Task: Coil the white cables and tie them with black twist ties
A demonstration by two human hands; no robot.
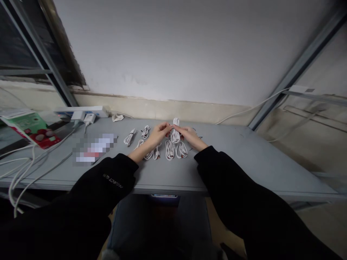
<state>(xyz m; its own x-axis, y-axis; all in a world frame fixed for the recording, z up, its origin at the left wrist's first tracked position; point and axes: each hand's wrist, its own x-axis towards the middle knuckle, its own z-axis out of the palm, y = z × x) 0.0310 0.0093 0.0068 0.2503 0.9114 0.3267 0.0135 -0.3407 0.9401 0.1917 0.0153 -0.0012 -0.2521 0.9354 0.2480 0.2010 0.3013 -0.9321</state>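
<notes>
My left hand [159, 134] and my right hand [189, 137] meet at the middle of the grey desk [233, 159], fingertips pinching the top of a coiled white cable [175, 136]. The coil hangs upright between them. Just below my hands lie several more white cable coils [173, 150] with reddish parts at their ends. To the left of my left hand are smaller bound white cable bundles [129, 138]. Thin dark ties or wire ends show near my right fingers. Black sleeves cover both forearms.
A white power strip [81, 112] with plugged-in chargers stands at the desk's back left, and loose white cables [18, 173] trail over the left edge. A blurred object [93, 148] and a green box [32, 128] lie left. A wall rises behind.
</notes>
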